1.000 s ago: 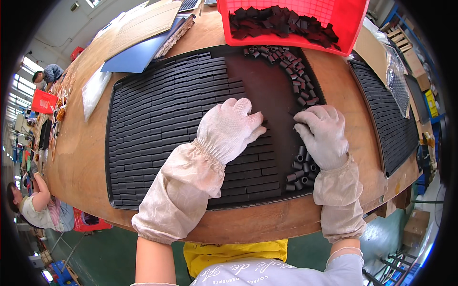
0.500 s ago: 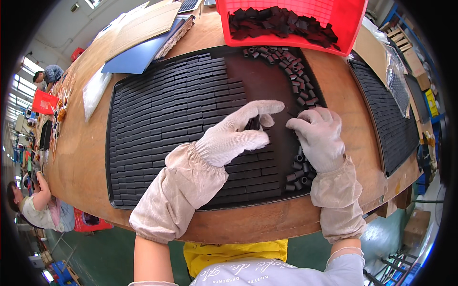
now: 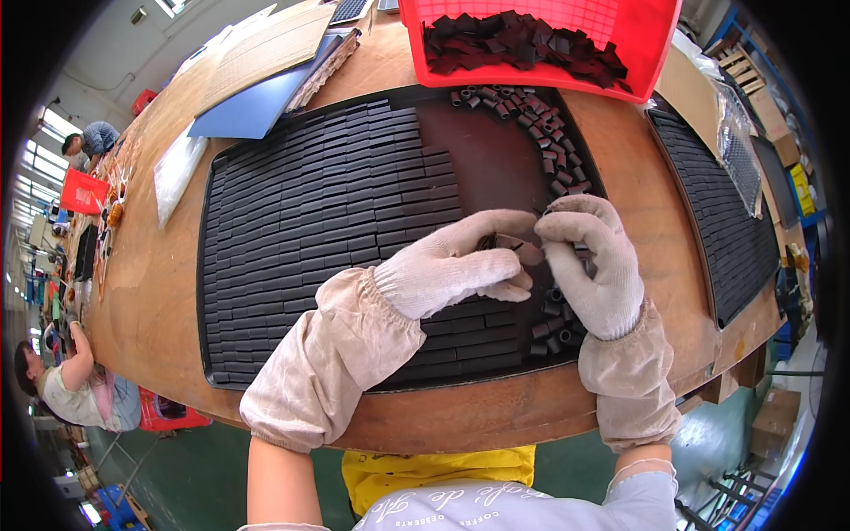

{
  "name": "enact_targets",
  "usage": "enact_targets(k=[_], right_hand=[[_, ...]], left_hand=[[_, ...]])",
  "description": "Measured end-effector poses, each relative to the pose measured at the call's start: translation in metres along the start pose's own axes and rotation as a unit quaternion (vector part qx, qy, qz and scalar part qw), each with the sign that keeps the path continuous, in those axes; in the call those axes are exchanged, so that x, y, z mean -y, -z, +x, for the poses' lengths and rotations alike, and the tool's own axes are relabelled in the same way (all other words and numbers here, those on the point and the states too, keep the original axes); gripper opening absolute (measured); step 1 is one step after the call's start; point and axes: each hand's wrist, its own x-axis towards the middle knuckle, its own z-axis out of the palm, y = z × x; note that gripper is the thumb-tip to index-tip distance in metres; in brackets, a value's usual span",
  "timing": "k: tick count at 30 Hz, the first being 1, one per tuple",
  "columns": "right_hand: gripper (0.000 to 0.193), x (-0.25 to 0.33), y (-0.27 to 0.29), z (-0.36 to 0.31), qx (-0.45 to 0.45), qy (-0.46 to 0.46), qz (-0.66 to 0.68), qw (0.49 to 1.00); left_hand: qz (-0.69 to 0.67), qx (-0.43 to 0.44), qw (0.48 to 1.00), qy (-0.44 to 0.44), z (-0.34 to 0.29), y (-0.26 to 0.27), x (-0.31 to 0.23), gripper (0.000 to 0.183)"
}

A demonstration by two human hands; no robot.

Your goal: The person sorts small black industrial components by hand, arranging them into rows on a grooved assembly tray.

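Both my hands wear white knit gloves and meet over the right part of a large black tray (image 3: 496, 159). My left hand (image 3: 456, 270) is closed round small dark pieces (image 3: 506, 242), whose exact kind is hard to see. My right hand (image 3: 598, 257) has its fingertips pinched together, almost touching the left fingertips; what they hold, if anything, is hidden. Under the left hand lie tight rows of black rectangular pieces (image 3: 319, 212). Loose short black tubes (image 3: 553, 146) line the tray's right side, partly covered by the right hand.
A red bin (image 3: 540, 84) of black flat pieces (image 3: 522, 44) stands at the far edge of the tray. Another filled tray (image 3: 717, 221) lies to the right, with cardboard and bubble wrap over it. Blue and brown sheets (image 3: 257, 97) lie far left. Two people are at the left.
My left hand has moved right and slightly down, its fingers curling in. The right hand has stayed near, its fingertips now meeting the left ones.
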Motion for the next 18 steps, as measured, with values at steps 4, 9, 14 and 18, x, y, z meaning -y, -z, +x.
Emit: enact_targets(k=[4, 9, 14, 18], right_hand=[[0.025, -0.001, -0.002, 0.002, 0.041, 0.044, -0.015, 0.998], [0.024, -0.007, 0.000, 0.001, 0.054, 0.064, -0.009, 0.996], [0.019, -0.010, 0.005, 0.000, 0.007, -0.065, 0.124, 0.990], [0.019, -0.005, 0.000, 0.000, 0.032, -0.075, 0.195, 0.977]], left_hand=[[0.053, -0.004, 0.998, 0.046, -0.002, -0.004, -0.005, 0.053], [-0.012, -0.003, 0.999, 0.042, -0.005, -0.007, -0.009, 0.050], [0.020, -0.083, 0.996, 0.018, 0.002, -0.005, -0.006, 0.044], [0.089, -0.086, 0.991, 0.056, -0.002, -0.010, -0.010, 0.038]])
